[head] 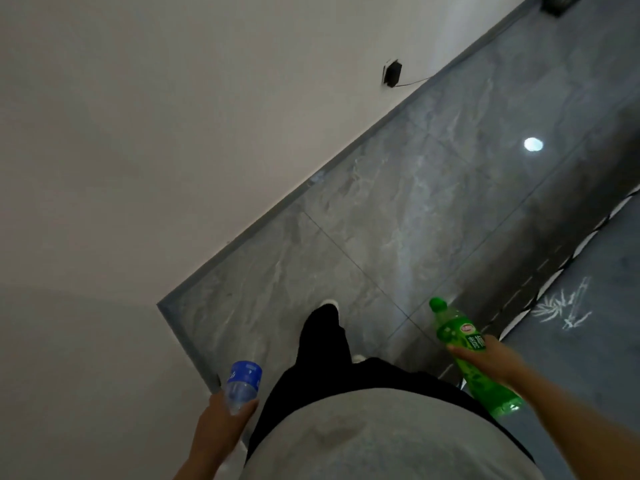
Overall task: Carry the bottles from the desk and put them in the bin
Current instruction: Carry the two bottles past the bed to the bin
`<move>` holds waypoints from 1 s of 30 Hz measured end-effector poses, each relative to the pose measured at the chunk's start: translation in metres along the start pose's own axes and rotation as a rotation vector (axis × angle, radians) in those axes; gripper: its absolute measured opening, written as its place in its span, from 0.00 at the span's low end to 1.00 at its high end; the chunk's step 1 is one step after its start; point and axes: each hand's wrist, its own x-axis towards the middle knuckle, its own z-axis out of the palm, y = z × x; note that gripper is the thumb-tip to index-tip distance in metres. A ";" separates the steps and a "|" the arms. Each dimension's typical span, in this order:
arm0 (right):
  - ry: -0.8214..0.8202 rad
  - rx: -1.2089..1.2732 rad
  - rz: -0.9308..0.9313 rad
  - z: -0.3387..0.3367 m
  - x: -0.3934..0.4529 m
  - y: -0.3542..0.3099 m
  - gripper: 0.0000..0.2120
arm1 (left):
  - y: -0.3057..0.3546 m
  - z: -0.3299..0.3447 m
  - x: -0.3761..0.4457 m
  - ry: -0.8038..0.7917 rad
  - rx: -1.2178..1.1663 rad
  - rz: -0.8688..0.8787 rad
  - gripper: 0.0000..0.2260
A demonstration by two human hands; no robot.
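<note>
My left hand (221,422) grips a clear water bottle (242,384) with a blue label, at the lower left of the head view. My right hand (491,356) is wrapped around the middle of a green soda bottle (450,327) with a green cap, held tilted at the lower right. Both bottles are carried at waist height above the floor. No bin and no desk are in view.
A white wall (138,150) runs along my left, with a black plug and cable (392,74) low on it. Grey marble floor tiles (415,202) stretch ahead. A dark rug with a bamboo print (568,306) lies to the right. My black-trousered leg (322,337) steps forward.
</note>
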 end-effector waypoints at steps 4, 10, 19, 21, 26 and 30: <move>0.026 0.104 0.086 -0.008 0.010 -0.015 0.28 | 0.068 -0.034 0.045 -0.043 0.044 0.172 0.11; 0.044 0.241 0.228 -0.010 0.011 -0.029 0.22 | 0.189 -0.076 0.118 -0.062 0.204 0.344 0.25; 0.077 0.439 0.380 -0.046 0.042 -0.042 0.22 | 0.370 -0.068 0.161 -0.139 0.327 0.550 0.20; 0.087 0.464 0.382 -0.068 0.060 -0.049 0.23 | 0.397 -0.061 0.163 -0.134 0.328 0.543 0.18; 0.138 0.478 0.377 -0.134 0.104 -0.072 0.30 | 0.452 -0.044 0.161 -0.137 0.300 0.569 0.17; 0.171 0.505 0.356 -0.182 0.130 -0.094 0.31 | 0.491 -0.042 0.168 -0.127 0.288 0.520 0.20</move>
